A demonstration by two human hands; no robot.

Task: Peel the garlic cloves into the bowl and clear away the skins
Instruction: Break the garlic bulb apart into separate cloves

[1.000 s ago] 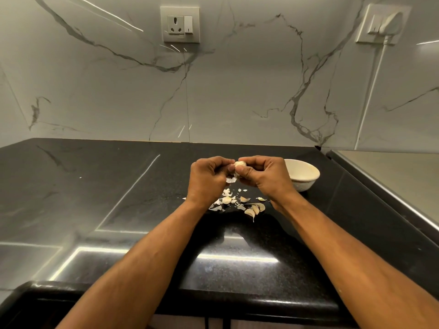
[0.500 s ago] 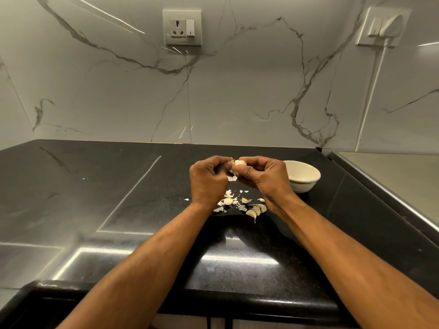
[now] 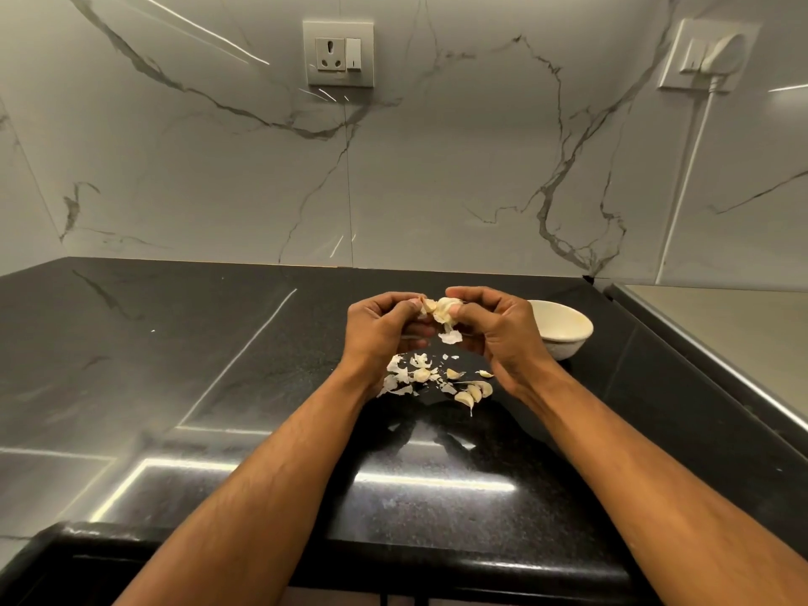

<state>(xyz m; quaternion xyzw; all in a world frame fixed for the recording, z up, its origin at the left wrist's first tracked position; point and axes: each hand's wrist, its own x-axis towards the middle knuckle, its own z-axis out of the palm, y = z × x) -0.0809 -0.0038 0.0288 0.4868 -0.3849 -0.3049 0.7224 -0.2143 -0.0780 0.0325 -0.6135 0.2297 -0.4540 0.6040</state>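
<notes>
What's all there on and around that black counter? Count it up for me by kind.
Hands: 2, the left hand and right hand, both gripping one garlic clove
Bowls: 1, the white bowl
Wall sockets: 2, socket and plugged socket
Piles of skins and cloves: 1, pieces too small to count
Total: 7

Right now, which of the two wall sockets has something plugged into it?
The right-hand socket, above the bowl: a white plug and cord hang from it. The middle socket is empty.
</notes>
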